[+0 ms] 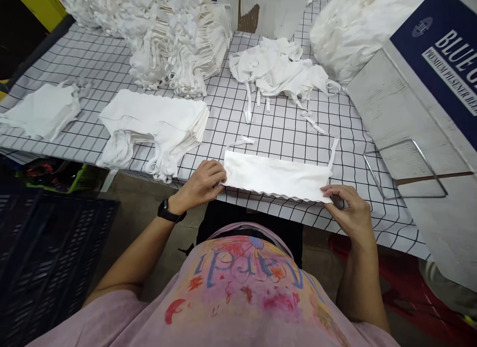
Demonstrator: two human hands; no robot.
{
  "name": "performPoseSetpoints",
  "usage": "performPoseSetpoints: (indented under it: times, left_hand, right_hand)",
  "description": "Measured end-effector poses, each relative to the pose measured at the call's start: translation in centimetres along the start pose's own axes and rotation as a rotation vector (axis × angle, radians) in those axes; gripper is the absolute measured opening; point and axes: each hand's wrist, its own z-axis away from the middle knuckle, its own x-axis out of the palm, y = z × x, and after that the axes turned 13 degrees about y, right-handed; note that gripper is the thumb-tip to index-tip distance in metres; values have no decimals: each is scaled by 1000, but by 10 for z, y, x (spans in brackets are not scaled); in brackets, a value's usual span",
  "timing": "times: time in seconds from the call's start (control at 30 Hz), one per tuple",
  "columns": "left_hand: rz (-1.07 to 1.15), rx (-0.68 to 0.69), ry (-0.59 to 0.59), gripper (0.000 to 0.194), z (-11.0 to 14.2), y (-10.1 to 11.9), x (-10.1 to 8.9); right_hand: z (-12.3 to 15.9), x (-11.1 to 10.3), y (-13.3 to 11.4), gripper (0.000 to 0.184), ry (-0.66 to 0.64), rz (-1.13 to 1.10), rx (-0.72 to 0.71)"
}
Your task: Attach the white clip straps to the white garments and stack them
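Note:
A white strapped garment, perhaps a bra top (278,175), lies flat and folded lengthwise at the table's front edge, its wavy edge toward me. Straps stick out from both of its far corners. My left hand (205,182) pinches the near left corner between thumb and fingers. At the near right corner, my right hand (349,208) grips the cloth between thumb and forefinger. The fabric is stretched straight between both hands. Left of it sits a neat stack of similar white garments (152,113), straps hanging over the table edge.
A tall heap of white garments (179,39) stands at the back left, a smaller pile (52,108) at far left. Loose white pieces (278,68) lie beyond my hands. A cardboard box (417,113) with a wire frame (406,170) bounds the right. Dark crates (48,257) stand low left.

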Motion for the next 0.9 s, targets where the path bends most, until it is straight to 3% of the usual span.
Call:
performPoseSetpoints:
  times: [0.2, 0.47, 0.67, 0.77, 0.9]
  left_hand:
    - [78, -74, 23, 15, -4, -1, -2]
    - [201, -128, 147, 14, -13, -3, -7]
    - [239, -157, 147, 12, -18, -1, -12]
    - [366, -237, 159, 9, -21, -1, -14]
    - [609, -475, 218, 19, -28, -1, -14]
  right_hand:
    - [-3, -3, -3, 7, 7, -24, 25]
    - [-9, -8, -3, 7, 50, -82, 92]
    - [-12, -12, -4, 6, 40, -105, 123]
    - [-14, -12, -4, 9, 51, -248, 231]
    - [-23, -9, -2, 20, 142, -375, 433]
